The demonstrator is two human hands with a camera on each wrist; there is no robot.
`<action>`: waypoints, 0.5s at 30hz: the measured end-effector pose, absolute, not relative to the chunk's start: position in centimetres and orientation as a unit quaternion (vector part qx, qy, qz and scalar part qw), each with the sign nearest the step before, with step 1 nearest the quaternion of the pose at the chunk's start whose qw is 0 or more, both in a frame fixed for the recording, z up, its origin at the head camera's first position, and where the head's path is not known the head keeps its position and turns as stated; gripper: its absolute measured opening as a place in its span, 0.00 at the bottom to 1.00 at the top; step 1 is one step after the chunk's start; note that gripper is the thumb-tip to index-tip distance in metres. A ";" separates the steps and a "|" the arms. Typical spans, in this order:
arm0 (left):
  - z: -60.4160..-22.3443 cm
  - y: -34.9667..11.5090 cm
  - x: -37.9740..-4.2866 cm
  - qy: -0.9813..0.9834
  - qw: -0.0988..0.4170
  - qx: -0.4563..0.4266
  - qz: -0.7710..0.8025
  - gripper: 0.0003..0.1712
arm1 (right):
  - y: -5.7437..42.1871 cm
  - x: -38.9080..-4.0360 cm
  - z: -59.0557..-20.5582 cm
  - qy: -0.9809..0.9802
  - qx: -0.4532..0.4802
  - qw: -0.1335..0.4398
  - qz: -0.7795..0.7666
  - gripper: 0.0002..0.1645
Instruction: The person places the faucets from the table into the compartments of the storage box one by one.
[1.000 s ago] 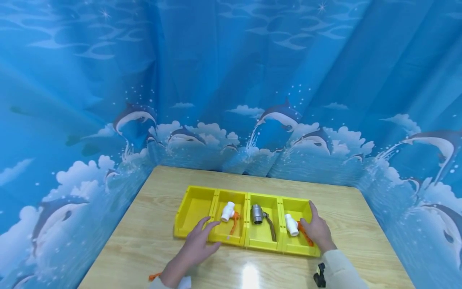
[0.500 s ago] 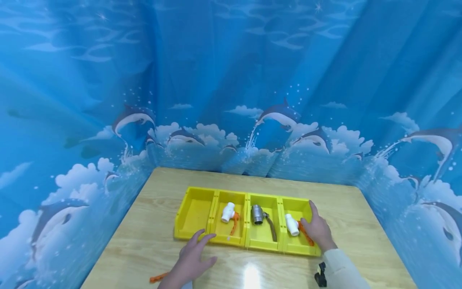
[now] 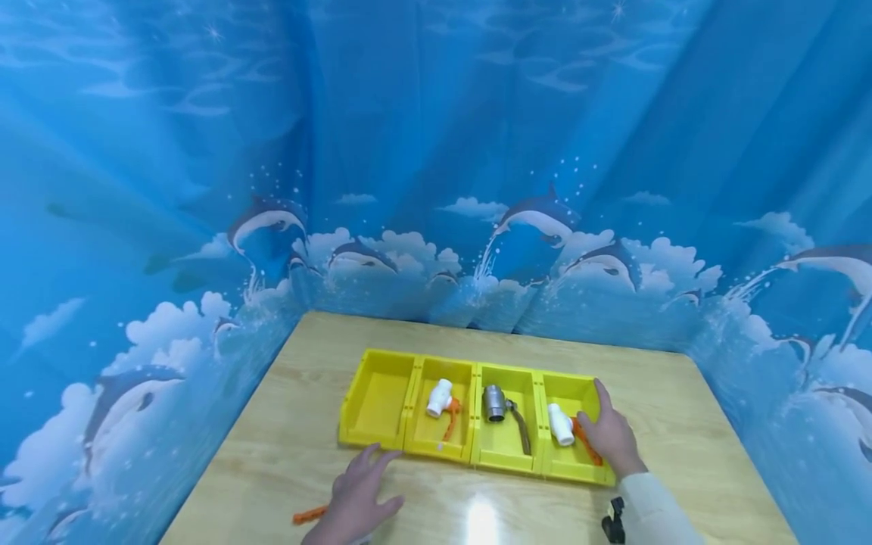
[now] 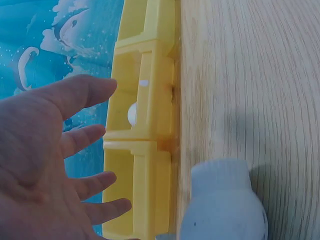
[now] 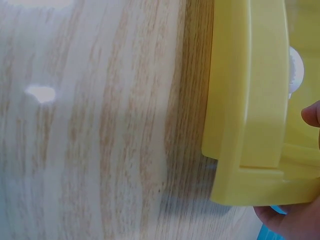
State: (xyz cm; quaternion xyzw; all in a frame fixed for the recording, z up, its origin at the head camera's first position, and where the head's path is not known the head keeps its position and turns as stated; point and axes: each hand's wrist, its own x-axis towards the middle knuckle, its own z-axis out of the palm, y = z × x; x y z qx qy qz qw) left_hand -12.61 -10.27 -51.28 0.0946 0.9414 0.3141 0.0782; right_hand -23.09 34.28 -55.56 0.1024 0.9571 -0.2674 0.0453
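Observation:
My left hand (image 3: 357,499) hovers with spread fingers in front of the yellow bin row (image 3: 375,440), holding nothing. Partly hidden beneath it, an orange handle (image 3: 309,515) shows on the table; the left wrist view has a white plastic valve (image 4: 225,210) there. My right hand (image 3: 611,439) grips the right end wall of the bin row, thumb inside and fingers outside. Close to that thumb lies a white ball valve (image 3: 561,425) with an orange lever, in the rightmost compartment. A metal ball valve (image 3: 495,403) and another white valve (image 3: 440,397) occupy the two middle compartments.
The leftmost compartment (image 3: 381,390) shows its bare yellow floor. A wooden table (image 3: 272,424) carries the bins, and a blue dolphin-print curtain (image 3: 422,189) encloses its back and sides. A small black object (image 3: 614,521) sits at the right sleeve.
My left hand has drawn back from the bins toward the near left, nearer the orange-handled valve. The right hand keeps its place on the bin's end. The head view has shifted slightly.

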 end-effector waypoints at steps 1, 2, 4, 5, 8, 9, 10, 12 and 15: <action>-51.2 -10.4 -12.7 0.943 0.078 0.090 0.311 0.38 | 34.3 -23.3 -55.4 0.957 0.103 0.046 -0.267 0.50; -51.1 -10.4 -12.8 0.944 0.081 0.083 0.309 0.38 | 34.3 -23.4 -55.2 0.957 0.104 0.047 -0.266 0.50; -51.1 -10.7 -12.9 0.947 0.091 0.066 0.301 0.38 | 34.3 -23.5 -55.0 0.957 0.104 0.048 -0.265 0.50; -51.1 -10.8 -12.9 0.948 0.099 0.058 0.297 0.38 | 34.3 -23.5 -54.9 0.957 0.104 0.048 -0.267 0.50; -51.3 -11.1 -13.0 0.953 0.121 0.026 0.277 0.38 | 34.2 -23.7 -54.7 0.955 0.106 0.054 -0.270 0.50; -51.4 -11.3 -13.0 0.954 0.125 0.019 0.272 0.38 | 34.2 -23.8 -54.7 0.955 0.106 0.054 -0.272 0.50; -51.5 -11.4 -13.0 0.955 0.128 0.012 0.268 0.38 | 34.2 -23.8 -54.7 0.956 0.105 0.054 -0.270 0.50; -51.6 -11.7 -13.1 0.955 0.138 0.000 0.264 0.39 | 34.1 -23.9 -54.7 0.956 0.107 0.052 -0.267 0.50; -51.8 -12.3 -13.0 0.951 0.162 -0.014 0.263 0.40 | 33.9 -23.8 -54.8 0.956 0.114 0.051 -0.267 0.50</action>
